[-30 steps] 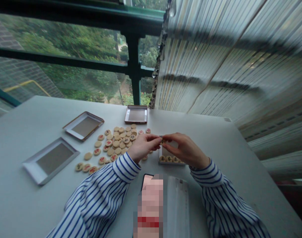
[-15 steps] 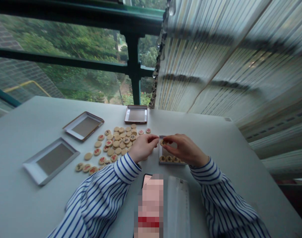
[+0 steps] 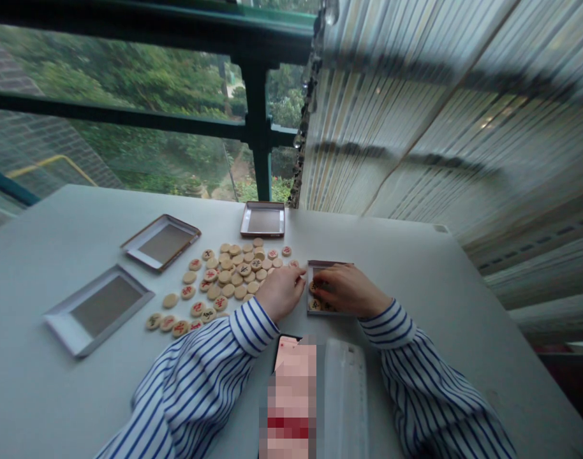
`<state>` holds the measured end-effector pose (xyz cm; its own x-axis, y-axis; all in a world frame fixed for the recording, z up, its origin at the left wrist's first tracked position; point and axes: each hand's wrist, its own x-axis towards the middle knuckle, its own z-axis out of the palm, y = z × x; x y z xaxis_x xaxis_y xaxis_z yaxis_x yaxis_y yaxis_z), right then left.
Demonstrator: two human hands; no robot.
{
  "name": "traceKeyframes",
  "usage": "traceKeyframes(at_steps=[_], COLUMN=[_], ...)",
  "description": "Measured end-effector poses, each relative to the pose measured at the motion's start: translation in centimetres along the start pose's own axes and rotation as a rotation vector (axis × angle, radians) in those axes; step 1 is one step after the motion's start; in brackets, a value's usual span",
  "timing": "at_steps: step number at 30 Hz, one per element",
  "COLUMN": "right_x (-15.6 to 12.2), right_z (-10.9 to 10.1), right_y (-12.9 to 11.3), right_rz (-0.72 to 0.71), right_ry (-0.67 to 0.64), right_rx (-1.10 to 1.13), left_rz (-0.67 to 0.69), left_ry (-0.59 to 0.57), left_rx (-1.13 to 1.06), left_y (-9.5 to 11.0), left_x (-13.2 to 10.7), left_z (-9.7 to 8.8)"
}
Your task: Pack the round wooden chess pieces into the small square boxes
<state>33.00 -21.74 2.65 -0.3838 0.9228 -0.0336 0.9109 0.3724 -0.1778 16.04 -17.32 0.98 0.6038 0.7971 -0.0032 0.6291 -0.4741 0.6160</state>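
Inside a small shallow box, my right hand reaches down with its fingertips on a round wooden Chinese chess piece at the left wall. Other pieces lie along the box's near side, one with a black character showing; the hand hides most of that row. My left hand is closed just left of the box, thumb and fingers together near its edge. Whether they hold anything is hidden. Loose chess pieces, some face down, some with red or black characters, spread out left of this hand.
Three open box parts stand farther off: a white tray at left, a brown-edged one behind it, another near the window. A phone, partly blurred, and a translucent white case lie between my forearms.
My right hand has lowered its piece toward the near side of the box, against the left wall. The left hand has shifted slightly down and right, its fingers curling in more.
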Motion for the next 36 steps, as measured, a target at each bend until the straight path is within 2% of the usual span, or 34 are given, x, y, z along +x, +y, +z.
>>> traceKeyframes(at_steps=[14,22,36], right_x=[0.01,-0.08,0.04], right_z=[0.08,-0.16,-0.19], right_y=[0.03,0.07,-0.06], right_rz=[-0.030,-0.022,0.002], right_ry=[-0.028,-0.096,-0.141], right_rx=[-0.036,-0.027,-0.029], left_rz=[0.044,0.055,0.072], left_ry=[-0.063,-0.083,-0.086], left_rx=[0.112,0.202,0.200], left_y=[0.52,0.87,0.71], left_x=[-0.23,-0.34,-0.39], left_z=[0.01,0.07,0.23])
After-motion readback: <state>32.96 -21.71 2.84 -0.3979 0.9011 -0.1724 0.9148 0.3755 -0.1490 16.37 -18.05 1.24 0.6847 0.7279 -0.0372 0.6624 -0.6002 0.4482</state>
